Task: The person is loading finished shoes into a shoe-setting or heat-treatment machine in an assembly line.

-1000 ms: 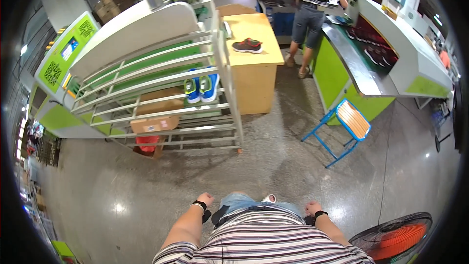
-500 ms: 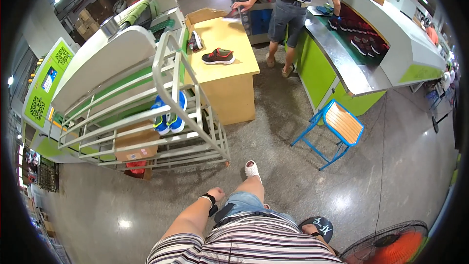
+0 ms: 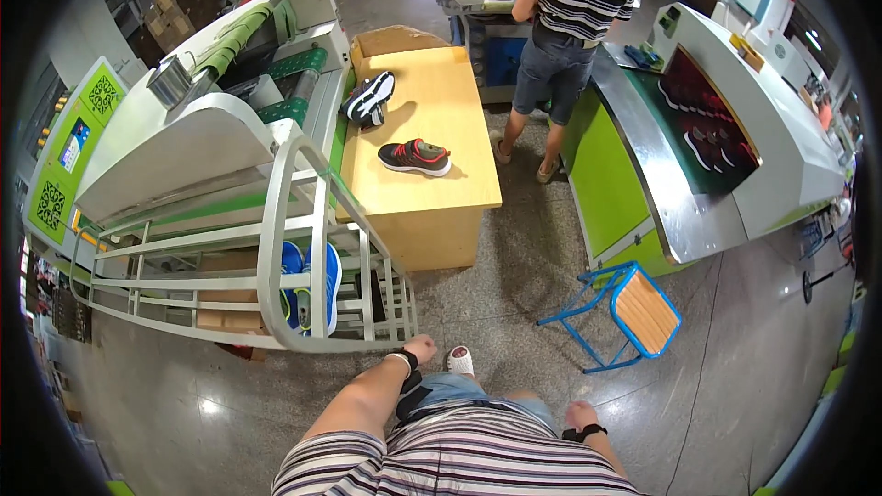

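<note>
My left hand [image 3: 421, 349] hangs low in front of me by the rack's near corner, its fingers curled with nothing seen in them. At my right side my right hand [image 3: 580, 415] hangs with curled fingers, and nothing shows in it. Ahead stands a pale wooden table [image 3: 450, 197]. On it sits a black shoe with red trim [image 3: 415, 158]; farther back a second dark shoe [image 3: 370, 99] lies tilted on its side, its white sole showing. A pair of blue shoes [image 3: 320, 289] stands in the grey metal rack [image 3: 269, 257] to my left.
A co-worker [image 3: 570, 28] stands beyond the table, back toward me. Right of that person is a green-and-white conveyor machine [image 3: 698, 230] with several dark shoes [image 3: 712, 149] in its opening. A blue-framed stool [image 3: 646, 312] stands before it. Another machine [image 3: 207, 156] flanks the table's left.
I have moved forward, so table and rack look closer. The co-worker has turned away, and the shoe in that person's hand is out of sight. The fan and dark round object have left view.
</note>
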A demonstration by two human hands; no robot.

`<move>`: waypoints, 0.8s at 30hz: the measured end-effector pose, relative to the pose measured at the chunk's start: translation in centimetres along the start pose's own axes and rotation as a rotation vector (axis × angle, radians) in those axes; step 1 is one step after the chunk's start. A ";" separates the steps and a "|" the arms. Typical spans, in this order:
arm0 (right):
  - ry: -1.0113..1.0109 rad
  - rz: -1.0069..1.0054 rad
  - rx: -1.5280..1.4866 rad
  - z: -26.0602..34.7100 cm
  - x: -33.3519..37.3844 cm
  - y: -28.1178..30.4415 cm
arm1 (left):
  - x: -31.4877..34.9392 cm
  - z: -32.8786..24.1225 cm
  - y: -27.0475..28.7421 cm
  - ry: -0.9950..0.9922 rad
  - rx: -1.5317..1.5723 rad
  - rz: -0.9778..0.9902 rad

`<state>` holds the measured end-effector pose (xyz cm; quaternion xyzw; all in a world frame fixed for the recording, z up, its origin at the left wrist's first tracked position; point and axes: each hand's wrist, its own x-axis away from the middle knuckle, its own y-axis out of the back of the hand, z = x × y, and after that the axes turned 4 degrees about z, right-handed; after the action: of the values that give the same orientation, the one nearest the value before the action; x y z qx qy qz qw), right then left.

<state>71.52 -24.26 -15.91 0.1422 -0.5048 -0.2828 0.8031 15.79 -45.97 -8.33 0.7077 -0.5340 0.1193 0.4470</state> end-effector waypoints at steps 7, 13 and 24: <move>-0.054 0.108 -0.289 19.6 -5.4 4.3 | -1.6 -0.7 2.2 0.150 0.145 -0.027; -0.176 0.316 -0.067 22.3 -12.9 8.9 | -3.4 2.8 2.5 0.263 0.155 -0.106; 0.908 0.155 0.307 56.7 -22.8 17.7 | -8.6 -5.6 13.4 0.249 0.868 -0.704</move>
<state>18.92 6.77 2.07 0.3300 -0.1483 -0.0539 0.9307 2.54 -36.56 -3.94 0.9423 -0.1115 0.2538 0.1878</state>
